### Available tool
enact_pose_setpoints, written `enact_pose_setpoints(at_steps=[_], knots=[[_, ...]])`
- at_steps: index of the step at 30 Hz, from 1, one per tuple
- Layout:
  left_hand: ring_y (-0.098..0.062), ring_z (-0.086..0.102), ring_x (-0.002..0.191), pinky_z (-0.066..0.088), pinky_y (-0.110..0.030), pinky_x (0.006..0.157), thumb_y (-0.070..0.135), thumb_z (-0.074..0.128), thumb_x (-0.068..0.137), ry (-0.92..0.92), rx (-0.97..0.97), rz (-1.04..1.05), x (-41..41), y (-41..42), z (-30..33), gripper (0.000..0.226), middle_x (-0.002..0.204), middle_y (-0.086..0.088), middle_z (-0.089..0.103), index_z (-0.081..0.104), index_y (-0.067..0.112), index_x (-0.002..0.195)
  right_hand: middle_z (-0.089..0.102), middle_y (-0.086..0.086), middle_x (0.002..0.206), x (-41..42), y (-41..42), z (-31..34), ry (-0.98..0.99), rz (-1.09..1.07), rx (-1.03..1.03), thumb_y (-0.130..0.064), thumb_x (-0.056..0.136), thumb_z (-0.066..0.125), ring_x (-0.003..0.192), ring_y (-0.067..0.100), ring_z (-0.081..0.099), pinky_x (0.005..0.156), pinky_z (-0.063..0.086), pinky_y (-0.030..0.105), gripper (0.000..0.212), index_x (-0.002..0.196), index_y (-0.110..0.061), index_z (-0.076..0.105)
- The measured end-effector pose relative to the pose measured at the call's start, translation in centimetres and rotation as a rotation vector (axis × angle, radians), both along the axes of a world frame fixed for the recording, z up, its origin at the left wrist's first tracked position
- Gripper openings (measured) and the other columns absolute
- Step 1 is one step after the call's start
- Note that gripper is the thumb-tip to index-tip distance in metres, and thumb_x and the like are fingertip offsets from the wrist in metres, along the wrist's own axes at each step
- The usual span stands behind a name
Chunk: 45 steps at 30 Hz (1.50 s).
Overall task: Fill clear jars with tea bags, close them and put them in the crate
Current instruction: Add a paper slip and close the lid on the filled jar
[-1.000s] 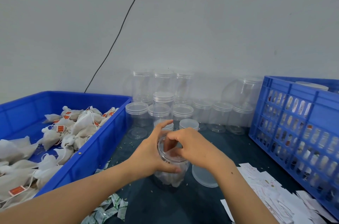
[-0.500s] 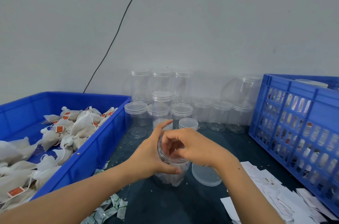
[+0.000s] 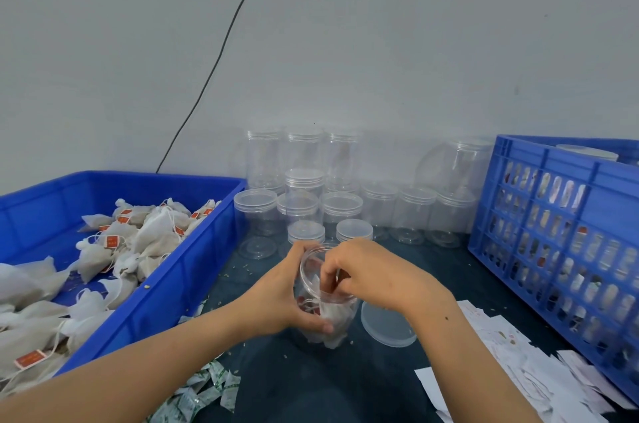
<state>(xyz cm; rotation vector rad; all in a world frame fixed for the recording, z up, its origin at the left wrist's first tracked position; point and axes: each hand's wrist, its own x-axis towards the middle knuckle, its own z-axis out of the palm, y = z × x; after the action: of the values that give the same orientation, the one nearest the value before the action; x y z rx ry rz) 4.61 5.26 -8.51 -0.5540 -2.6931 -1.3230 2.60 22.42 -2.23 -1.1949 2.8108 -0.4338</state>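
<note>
Grey wall is standing behind a dark table (image 3: 345,384), with a black cable (image 3: 221,55) running down it. At the middle of the table the left hand (image 3: 276,298) is gripping a clear jar (image 3: 325,305) from the left side, the thumb lying across the front and the fingers curling round the back. The jar is tilting a little toward the left and is holding tea bags (image 3: 332,315). The right hand (image 3: 366,273) is bending down over the open mouth, its fingertips (image 3: 330,279) reaching inside among the bags; I cannot tell if they are pinching one. Compared with half a second ago, the jar is leaning more and the right fingers are going deeper. A loose lid (image 3: 387,324) is lying flat just right of the jar. Empty jars (image 3: 345,208) are standing by the wall. A blue bin (image 3: 166,284) with more bags is on the left, the blue crate (image 3: 560,242) on the right, white paper slips (image 3: 525,370) before it.
</note>
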Motion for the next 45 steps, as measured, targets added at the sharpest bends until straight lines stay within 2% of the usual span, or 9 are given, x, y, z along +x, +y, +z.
enact_pose_setpoints(at_steps=[10, 13, 16, 20, 24, 30, 35, 41, 45], knots=[[-0.017, 0.065, 0.108, 0.053, -0.038, 0.095, 0.008, 0.084, 0.07, -0.081, 0.064, -0.001, -0.1, 0.1, -0.6, 0.09, 0.123, 0.003, 0.06, 0.025, 0.036, 0.131, 0.061, 0.001, 0.086, 0.4, -0.5, -0.1, 0.086, 0.011, 0.206, 0.001, 0.083, 0.056, 0.084, 0.026, 0.06, 0.069, 0.045, 0.033, 0.035, 0.099, -0.023, 0.076], [-0.013, 0.061, 0.112, 0.05, -0.036, 0.099, 0.015, 0.089, 0.066, -0.113, 0.076, 0.042, -0.5, 0.0, -0.9, 0.094, 0.126, 0.007, 0.058, 0.027, 0.032, 0.134, 0.069, -0.003, 0.093, 0.6, 0.4, 0.8, -0.007, 0.011, 0.032, 0.013, 0.079, 0.045, 0.088, 0.012, 0.064, 0.08, 0.052, 0.029, 0.048, 0.094, -0.02, 0.077], [-0.005, 0.056, 0.115, 0.045, -0.025, 0.102, 0.018, 0.091, 0.063, -0.139, 0.067, 0.08, -0.9, -0.1, -1.2, 0.086, 0.126, 0.009, 0.057, 0.039, 0.023, 0.131, 0.069, -0.015, 0.084, 0.4, 1.9, 2.1, 0.007, -0.021, -0.237, 0.014, 0.08, 0.04, 0.076, -0.002, 0.065, 0.074, 0.049, 0.015, 0.053, 0.084, -0.025, 0.076], [0.004, 0.055, 0.109, 0.041, -0.005, 0.088, 0.015, 0.092, 0.063, -0.171, 0.086, 0.1, -1.1, -0.5, -1.4, 0.078, 0.122, 0.011, 0.057, 0.045, 0.022, 0.125, 0.069, -0.017, 0.083, -1.5, 4.4, 1.7, 0.186, -0.331, -0.491, 0.003, 0.088, 0.043, 0.073, 0.003, 0.067, 0.075, 0.053, 0.03, 0.045, 0.077, -0.034, 0.067], [0.004, 0.052, 0.115, 0.041, -0.017, 0.101, 0.022, 0.092, 0.063, -0.147, 0.031, 0.094, -0.8, -0.2, -1.1, 0.081, 0.125, 0.016, 0.053, 0.042, 0.026, 0.128, 0.064, -0.005, 0.116, -3.9, 6.2, -0.6, 0.084, -0.593, -0.076, -0.027, 0.093, 0.058, 0.102, 0.015, 0.06, 0.089, 0.048, 0.031, 0.015, 0.108, -0.027, 0.064], [-0.003, 0.051, 0.12, 0.042, -0.028, 0.105, 0.03, 0.091, 0.063, -0.093, -0.038, 0.124, 0.0, 0.4, -0.5, 0.083, 0.13, 0.013, 0.053, 0.042, 0.026, 0.129, 0.049, 0.001, 0.135, -4.8, 5.0, -5.0, -0.301, -0.669, 0.225, -0.063, 0.072, 0.071, 0.114, 0.021, 0.055, 0.085, 0.049, 0.032, 0.076, 0.131, -0.024, 0.045], [-0.002, 0.05, 0.121, 0.04, -0.029, 0.107, 0.035, 0.091, 0.061, -0.087, -0.066, 0.133, 0.1, 0.4, -0.5, 0.086, 0.132, 0.014, 0.053, 0.041, 0.028, 0.13, 0.022, 0.006, 0.151, -5.0, 3.8, -6.1, -0.308, -0.595, 0.356, -0.06, 0.067, 0.077, 0.136, 0.034, 0.032, 0.103, 0.043, 0.046, 0.095, 0.143, -0.03, 0.029], [-0.001, 0.053, 0.114, 0.042, -0.028, 0.103, 0.041, 0.09, 0.061, -0.085, -0.063, 0.175, 0.1, 0.4, -0.9, 0.076, 0.121, 0.022, 0.053, 0.042, 0.034, 0.12, 0.027, 0.004, 0.147, -4.6, 3.1, -5.9, -0.281, -0.522, 0.47, -0.051, 0.065, 0.082, 0.134, 0.031, 0.034, 0.102, 0.043, 0.047, 0.098, 0.142, -0.03, 0.024], [0.01, 0.053, 0.104, 0.041, -0.005, 0.082, 0.032, 0.092, 0.062, -0.135, 0.053, 0.176, 0.1, 0.5, -1.6, 0.08, 0.117, 0.021, 0.054, 0.04, 0.03, 0.123, 0.032, 0.004, 0.141, -4.6, 2.9, -5.9, -0.291, -0.49, 0.459, -0.04, 0.069, 0.083, 0.123, 0.031, 0.046, 0.088, 0.049, 0.04, 0.089, 0.14, -0.031, 0.029]])
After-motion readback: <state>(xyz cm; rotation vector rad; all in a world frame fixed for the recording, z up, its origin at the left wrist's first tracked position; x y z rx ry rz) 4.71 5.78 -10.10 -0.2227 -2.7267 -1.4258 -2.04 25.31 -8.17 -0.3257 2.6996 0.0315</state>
